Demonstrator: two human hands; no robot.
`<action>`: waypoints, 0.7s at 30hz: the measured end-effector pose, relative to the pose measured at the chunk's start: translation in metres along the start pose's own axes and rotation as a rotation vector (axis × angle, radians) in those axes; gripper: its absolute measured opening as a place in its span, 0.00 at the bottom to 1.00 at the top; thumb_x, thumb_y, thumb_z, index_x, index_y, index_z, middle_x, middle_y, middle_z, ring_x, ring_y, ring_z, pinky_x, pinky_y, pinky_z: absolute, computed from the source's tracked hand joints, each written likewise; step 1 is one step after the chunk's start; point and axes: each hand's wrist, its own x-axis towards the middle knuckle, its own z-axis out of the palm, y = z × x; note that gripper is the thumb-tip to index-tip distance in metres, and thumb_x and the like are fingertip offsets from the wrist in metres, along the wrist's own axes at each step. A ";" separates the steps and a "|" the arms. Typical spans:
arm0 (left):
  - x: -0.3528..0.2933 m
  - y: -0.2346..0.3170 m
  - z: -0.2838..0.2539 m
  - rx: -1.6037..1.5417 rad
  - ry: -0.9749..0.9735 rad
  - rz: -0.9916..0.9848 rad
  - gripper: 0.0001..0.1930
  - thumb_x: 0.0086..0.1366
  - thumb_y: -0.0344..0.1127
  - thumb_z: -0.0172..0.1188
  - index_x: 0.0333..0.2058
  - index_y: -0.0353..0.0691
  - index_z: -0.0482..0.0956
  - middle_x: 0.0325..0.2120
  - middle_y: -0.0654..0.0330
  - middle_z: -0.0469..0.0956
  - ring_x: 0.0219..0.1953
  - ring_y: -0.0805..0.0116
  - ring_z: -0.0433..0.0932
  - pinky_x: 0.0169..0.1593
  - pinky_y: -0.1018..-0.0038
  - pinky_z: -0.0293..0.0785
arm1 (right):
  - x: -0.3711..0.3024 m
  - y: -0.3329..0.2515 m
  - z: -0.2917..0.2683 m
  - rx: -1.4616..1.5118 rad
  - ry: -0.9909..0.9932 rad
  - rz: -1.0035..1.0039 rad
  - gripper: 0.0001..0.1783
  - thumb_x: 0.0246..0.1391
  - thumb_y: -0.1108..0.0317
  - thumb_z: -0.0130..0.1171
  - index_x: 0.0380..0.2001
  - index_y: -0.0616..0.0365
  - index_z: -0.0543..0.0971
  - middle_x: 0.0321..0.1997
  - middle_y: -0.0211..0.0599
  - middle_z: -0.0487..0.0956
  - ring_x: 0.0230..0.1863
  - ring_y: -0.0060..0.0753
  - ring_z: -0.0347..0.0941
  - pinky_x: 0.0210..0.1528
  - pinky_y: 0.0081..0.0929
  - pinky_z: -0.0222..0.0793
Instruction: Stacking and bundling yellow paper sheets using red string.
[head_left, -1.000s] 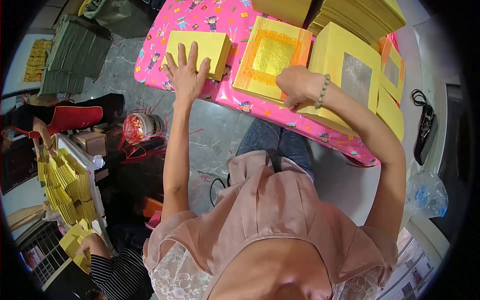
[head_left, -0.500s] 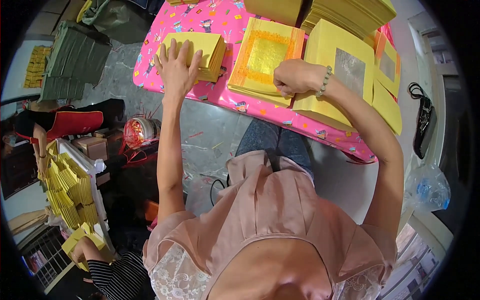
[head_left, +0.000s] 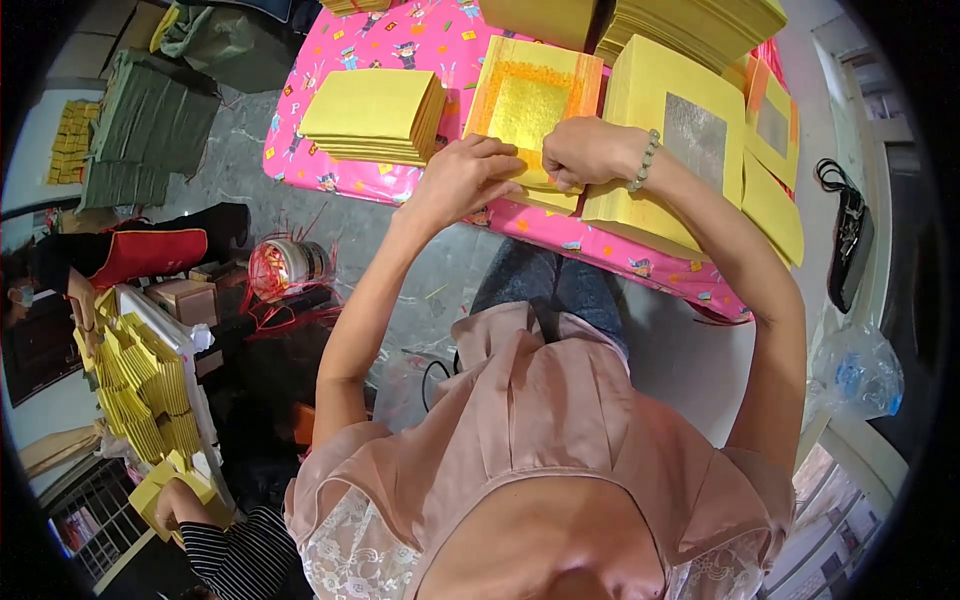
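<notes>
A stack of yellow joss paper sheets (head_left: 531,108), the top one bearing a gold foil square in an orange border, lies near the front edge of the pink-covered table (head_left: 385,178). At its near right corner, my right hand (head_left: 592,150) is closed, fingers pinched on the edge of the top sheet. My left hand (head_left: 462,182) rests over the near left corner, its fingers reaching onto the paper and slightly apart. To the left sits a pile of folded yellow paper (head_left: 370,108), untouched by either hand. A thicker stack with a silver square (head_left: 697,135) stands beside my right wrist.
Taller yellow paper stacks (head_left: 690,30) stand at the back right. Leftward on the floor is a tub with red strings (head_left: 283,265). Two other people work around a table of yellow folded paper (head_left: 150,385) at far left. A clear plastic bag (head_left: 858,375) hangs at the right.
My left hand has left the folded pile and moved right to the foil-topped sheets. My right hand stays nearly in place at the sheet's corner.
</notes>
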 end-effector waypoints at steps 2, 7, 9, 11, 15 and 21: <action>0.002 0.000 0.000 0.011 -0.008 0.004 0.14 0.55 0.42 0.64 0.38 0.41 0.82 0.41 0.58 0.78 0.44 0.57 0.76 0.46 0.64 0.73 | -0.001 0.001 0.000 0.005 0.004 0.001 0.08 0.41 0.66 0.64 0.21 0.60 0.79 0.21 0.46 0.77 0.28 0.48 0.75 0.31 0.40 0.68; 0.004 0.000 -0.001 0.001 0.009 -0.010 0.15 0.55 0.43 0.64 0.37 0.41 0.82 0.39 0.59 0.79 0.43 0.58 0.76 0.45 0.65 0.74 | 0.000 0.008 0.002 0.029 0.029 -0.017 0.08 0.42 0.66 0.63 0.24 0.59 0.80 0.23 0.46 0.78 0.29 0.48 0.76 0.32 0.40 0.69; 0.004 -0.001 -0.001 -0.002 0.012 -0.013 0.15 0.55 0.44 0.64 0.37 0.41 0.82 0.39 0.59 0.79 0.43 0.58 0.76 0.45 0.65 0.74 | 0.001 0.008 0.002 0.031 0.035 -0.026 0.07 0.42 0.67 0.63 0.23 0.59 0.80 0.23 0.46 0.78 0.29 0.48 0.76 0.32 0.40 0.69; 0.004 -0.001 -0.001 -0.006 0.013 -0.017 0.15 0.55 0.44 0.64 0.37 0.41 0.82 0.39 0.59 0.79 0.42 0.58 0.76 0.45 0.65 0.74 | 0.001 0.008 0.002 0.034 0.041 -0.036 0.07 0.42 0.67 0.63 0.23 0.59 0.80 0.22 0.46 0.78 0.29 0.48 0.76 0.32 0.39 0.69; 0.003 -0.002 -0.001 -0.001 -0.002 -0.017 0.16 0.55 0.45 0.64 0.38 0.40 0.82 0.40 0.58 0.79 0.43 0.57 0.76 0.45 0.65 0.74 | 0.001 0.009 0.002 0.039 0.034 -0.027 0.06 0.41 0.68 0.62 0.21 0.59 0.80 0.21 0.45 0.78 0.27 0.47 0.76 0.31 0.39 0.69; 0.007 0.002 -0.006 0.007 -0.015 -0.005 0.16 0.56 0.45 0.63 0.38 0.40 0.82 0.39 0.58 0.79 0.43 0.57 0.76 0.45 0.65 0.74 | -0.002 0.010 0.001 0.052 0.036 -0.028 0.06 0.41 0.68 0.62 0.21 0.60 0.79 0.21 0.45 0.78 0.26 0.47 0.75 0.30 0.39 0.68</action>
